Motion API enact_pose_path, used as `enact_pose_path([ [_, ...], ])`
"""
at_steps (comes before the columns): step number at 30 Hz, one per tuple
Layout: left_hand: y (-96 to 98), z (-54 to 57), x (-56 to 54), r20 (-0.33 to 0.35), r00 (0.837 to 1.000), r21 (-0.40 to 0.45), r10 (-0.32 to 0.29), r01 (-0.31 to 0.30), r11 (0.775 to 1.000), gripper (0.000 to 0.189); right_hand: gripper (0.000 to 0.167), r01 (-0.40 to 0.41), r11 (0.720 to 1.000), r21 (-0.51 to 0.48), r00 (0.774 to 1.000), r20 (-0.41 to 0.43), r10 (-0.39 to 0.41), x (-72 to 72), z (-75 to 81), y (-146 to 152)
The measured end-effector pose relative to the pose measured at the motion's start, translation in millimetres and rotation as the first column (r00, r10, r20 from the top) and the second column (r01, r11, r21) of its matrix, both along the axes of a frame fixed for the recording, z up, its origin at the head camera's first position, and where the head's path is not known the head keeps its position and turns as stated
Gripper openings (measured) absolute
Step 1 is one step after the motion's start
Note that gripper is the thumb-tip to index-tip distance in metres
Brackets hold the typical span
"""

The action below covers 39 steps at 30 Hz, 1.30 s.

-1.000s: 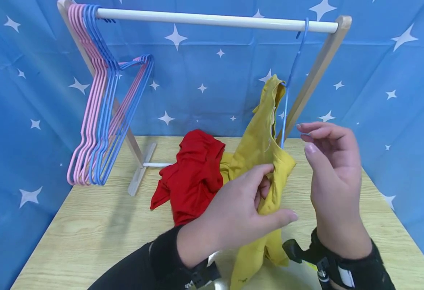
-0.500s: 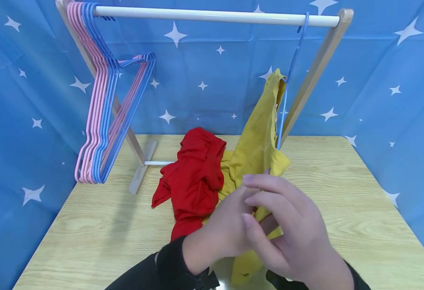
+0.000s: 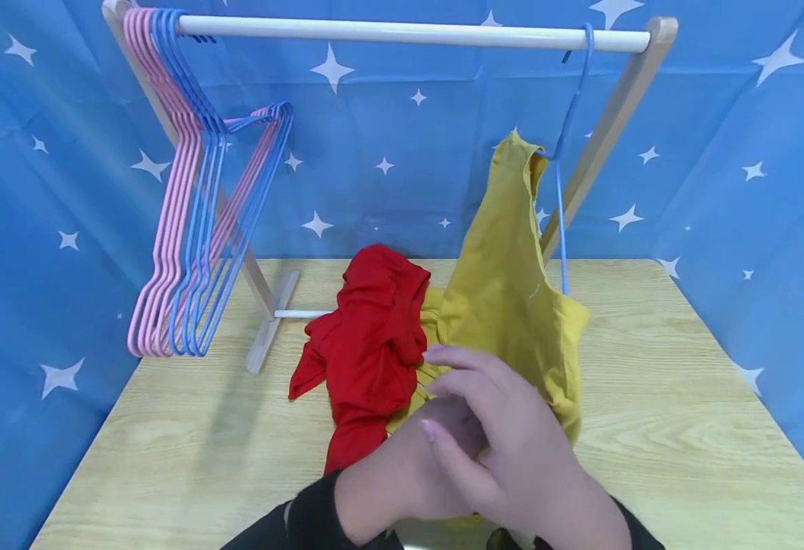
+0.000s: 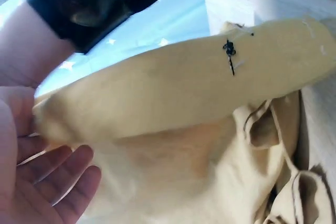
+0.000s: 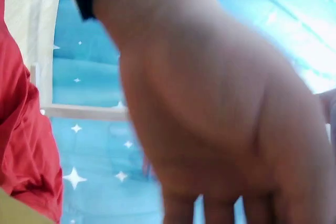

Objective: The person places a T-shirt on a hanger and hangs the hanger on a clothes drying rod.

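Note:
The yellow garment hangs partly from a blue hanger at the right, the hanger near its upper opening. My right hand crosses over my left hand in the head view and hides most of it. The right fingers are loosely bent, thumb apart; nothing shows in them. In the left wrist view, my left hand lies at the lower left against the garment's taut band. Its fingertips show free; whether thumb and index pinch the cloth is hidden. My right palm is blurred.
A red garment lies left of the yellow one on the wooden table. Several pink hangers and blue hangers hang at the rack's left end. A white rail spans the wooden posts.
My right hand has moved from beside the hanger leftward and down, over my left hand. The yellow garment's near part has spread to the right, and the hanger has swung.

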<state>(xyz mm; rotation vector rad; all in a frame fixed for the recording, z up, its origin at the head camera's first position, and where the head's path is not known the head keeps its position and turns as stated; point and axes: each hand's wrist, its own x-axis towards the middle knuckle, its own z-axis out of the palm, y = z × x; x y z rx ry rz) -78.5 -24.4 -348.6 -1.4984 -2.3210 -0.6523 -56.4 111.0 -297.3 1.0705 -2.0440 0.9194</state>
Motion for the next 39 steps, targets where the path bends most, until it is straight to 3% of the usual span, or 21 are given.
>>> enact_pose_path([
  [5,-15.2,2.3,0.2,0.099,0.992,0.164,-0.076,0.059,0.985,0.021,0.023,0.035,0.999,0.012,0.990,0.136,-0.036,-15.1,-9.3,8],
  [9,-31.4,7.9,-5.1,0.109,0.990,0.202,-0.087,0.064,0.977,0.022,0.020,0.102,0.994,0.027,0.967,0.234,-0.105,-23.8,-11.9,18],
  [11,-38.5,11.8,-7.3,0.059,0.996,0.201,-0.064,0.051,0.978,0.024,0.022,0.139,0.990,0.030,0.956,0.258,-0.142,-26.7,-13.1,22],
  [16,-56.4,26.0,-11.5,0.031,1.000,0.273,-0.002,-0.007,0.962,0.028,0.022,0.191,0.979,0.066,0.947,0.248,-0.202,-33.2,-16.8,27],
  [18,-65.3,32.7,-12.4,-0.024,0.996,0.308,0.089,-0.078,0.948,0.028,0.024,0.200,0.976,0.082,0.947,0.240,-0.214,-35.7,-18.1,27],
  [19,-69.9,35.7,-13.1,-0.070,0.984,0.335,0.162,-0.130,0.933,0.029,0.025,0.205,0.975,0.089,0.946,0.238,-0.220,-37.0,-18.8,26],
  [20,-74.5,38.4,-13.7,-0.113,0.963,0.368,0.246,-0.190,0.910,0.030,0.025,0.208,0.974,0.094,0.945,0.239,-0.225,-38.3,-19.5,26],
  [21,-79.1,41.1,-14.2,-0.151,0.928,0.405,0.339,-0.255,0.878,0.031,0.025,0.211,0.972,0.099,0.943,0.242,-0.229,-39.6,-20.2,26],
  [22,-83.9,43.8,-14.7,-0.180,0.882,0.446,0.436,-0.322,0.835,0.033,0.025,0.214,0.971,0.104,0.941,0.247,-0.233,-40.8,-21.0,25],
  [24,-93.8,47.8,-16.0,-0.190,0.778,0.537,0.599,-0.428,0.727,0.032,0.025,0.218,0.969,0.115,0.935,0.259,-0.241,-43.1,-22.7,24],
  [25,-98.1,49.3,-17.3,-0.178,0.732,0.581,0.658,-0.462,0.670,0.032,0.025,0.221,0.968,0.119,0.932,0.267,-0.246,-44.1,-23.4,25],
  [27,-106.1,52.6,-19.8,-0.136,0.659,0.645,0.739,-0.507,0.571,0.034,0.025,0.225,0.966,0.128,0.926,0.280,-0.253,-45.8,-25.2,25],
  [30,-116.5,56.5,-25.1,-0.085,0.592,0.716,0.801,-0.523,0.463,0.039,0.025,0.228,0.965,0.130,0.922,0.289,-0.257,-48.4,-28.2,25],
  [32,-121.2,58.3,-29.2,-0.066,0.564,0.746,0.823,-0.520,0.416,0.042,0.025,0.228,0.966,0.121,0.924,0.286,-0.254,-50.4,-30.3,25],
  [33,-123.0,58.6,-31.5,-0.061,0.560,0.758,0.827,-0.513,0.403,0.044,0.024,0.225,0.968,0.114,0.926,0.284,-0.248,-51.6,-31.4,25],
  [35,-125.9,58.2,-35.5,-0.060,0.556,0.766,0.829,-0.507,0.396,0.049,0.022,0.219,0.971,0.097,0.931,0.279,-0.237,-54.0,-33.3,25],
  [39,-128.4,53.6,-41.5,-0.056,0.563,0.741,0.824,-0.530,0.412,0.055,0.019,0.217,0.973,0.075,0.935,0.271,-0.229,-58.7,-36.4,25],
])
